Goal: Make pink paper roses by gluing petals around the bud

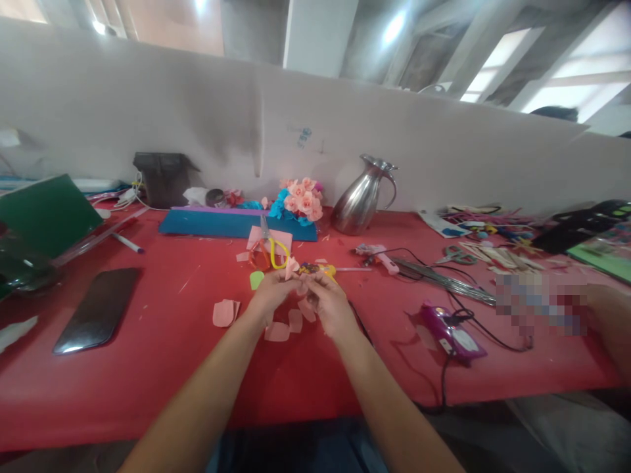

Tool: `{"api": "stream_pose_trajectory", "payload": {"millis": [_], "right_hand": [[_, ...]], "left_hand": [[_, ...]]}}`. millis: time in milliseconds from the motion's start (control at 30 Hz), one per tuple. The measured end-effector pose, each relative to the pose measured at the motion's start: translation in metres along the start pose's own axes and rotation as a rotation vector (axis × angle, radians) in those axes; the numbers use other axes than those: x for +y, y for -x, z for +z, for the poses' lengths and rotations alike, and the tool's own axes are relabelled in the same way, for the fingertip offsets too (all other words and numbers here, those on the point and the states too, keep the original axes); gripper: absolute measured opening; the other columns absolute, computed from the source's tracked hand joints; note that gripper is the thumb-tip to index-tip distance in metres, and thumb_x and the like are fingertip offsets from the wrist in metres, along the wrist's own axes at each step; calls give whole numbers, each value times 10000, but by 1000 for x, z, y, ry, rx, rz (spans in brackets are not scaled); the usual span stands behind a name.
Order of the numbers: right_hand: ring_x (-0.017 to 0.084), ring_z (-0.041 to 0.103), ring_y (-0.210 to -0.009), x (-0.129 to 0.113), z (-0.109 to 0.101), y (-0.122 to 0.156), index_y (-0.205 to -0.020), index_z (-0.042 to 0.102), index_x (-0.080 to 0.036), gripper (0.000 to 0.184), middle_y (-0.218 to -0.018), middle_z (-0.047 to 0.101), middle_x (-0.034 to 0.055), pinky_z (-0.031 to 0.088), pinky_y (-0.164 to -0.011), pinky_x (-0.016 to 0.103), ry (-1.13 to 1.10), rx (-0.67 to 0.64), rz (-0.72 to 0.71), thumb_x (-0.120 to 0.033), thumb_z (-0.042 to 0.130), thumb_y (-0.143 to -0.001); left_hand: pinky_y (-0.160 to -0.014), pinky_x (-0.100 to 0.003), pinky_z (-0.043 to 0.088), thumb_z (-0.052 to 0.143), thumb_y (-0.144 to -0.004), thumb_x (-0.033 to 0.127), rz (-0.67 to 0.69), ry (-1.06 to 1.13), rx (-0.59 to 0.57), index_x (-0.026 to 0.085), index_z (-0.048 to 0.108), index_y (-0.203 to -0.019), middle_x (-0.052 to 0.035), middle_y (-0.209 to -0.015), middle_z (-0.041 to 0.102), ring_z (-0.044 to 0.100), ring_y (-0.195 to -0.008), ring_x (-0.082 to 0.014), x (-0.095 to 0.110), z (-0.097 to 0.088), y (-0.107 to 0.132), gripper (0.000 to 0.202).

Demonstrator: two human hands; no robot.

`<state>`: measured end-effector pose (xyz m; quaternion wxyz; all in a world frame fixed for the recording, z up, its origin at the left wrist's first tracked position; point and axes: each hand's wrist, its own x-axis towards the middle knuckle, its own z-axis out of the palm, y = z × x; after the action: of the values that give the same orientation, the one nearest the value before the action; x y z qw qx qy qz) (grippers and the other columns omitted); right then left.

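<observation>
My left hand (pixel 270 297) pinches a small pink paper flower (pixel 292 267) that points up above the fingertips. My right hand (pixel 329 303) is closed at the fingertips on a pink paper petal (pixel 302 286), touching the flower's lower side; the fingers partly hide it. Cut pink paper petals (pixel 277 332) lie scattered below the hands, with a small stack (pixel 225 313) to the left. Just beyond the hands, scissors (pixel 266 248) with orange and yellow handles rest on pink paper. A yellow tool (pixel 331 270), partly hidden, lies behind my right hand. Close to my left hand is a light green paper piece (pixel 256 280).
Behind stand a pink and blue paper bouquet (pixel 303 200) and a steel jug (pixel 361 200). On the right lie a pink glue gun (pixel 378 257), wires (pixel 438 280) and a purple power strip (pixel 451 335) with cords. A phone (pixel 98 309) lies left. Another person's arm (pixel 606 322) reaches in right.
</observation>
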<state>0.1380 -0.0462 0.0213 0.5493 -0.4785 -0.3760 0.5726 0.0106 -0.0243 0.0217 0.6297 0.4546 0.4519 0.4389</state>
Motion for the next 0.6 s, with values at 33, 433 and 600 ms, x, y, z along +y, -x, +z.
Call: {"api": "stream_pose_trajectory", "payload": {"millis": [33, 433, 600], "right_hand": [[88, 442, -511, 0, 0, 0, -717, 596, -180, 307, -629, 587, -13, 270, -458, 219, 13, 3, 8, -438, 724, -608], [72, 403, -471, 1, 2, 2, -656, 557, -190, 285, -569, 524, -50, 288, -478, 228, 78, 51, -30, -410, 733, -607], [74, 393, -473, 3, 0, 0, -675, 556, -195, 274, -565, 524, -51, 266, -467, 227, 66, 49, -37, -412, 715, -628]], "left_hand": [[-552, -217, 406, 673, -602, 311, -2, 2, 12, 145, 644, -691, -8, -582, 618, 561, -581, -120, 0, 0, 0, 190], [-660, -216, 424, 690, -643, 321, 74, 92, 46, 146, 622, -713, -9, -698, 642, 563, -655, -102, -4, -3, -2, 201], [-747, -252, 444, 745, -595, 346, 62, 60, -1, 144, 663, -768, -40, -790, 677, 596, -735, -134, 1, -1, 4, 279]]}}
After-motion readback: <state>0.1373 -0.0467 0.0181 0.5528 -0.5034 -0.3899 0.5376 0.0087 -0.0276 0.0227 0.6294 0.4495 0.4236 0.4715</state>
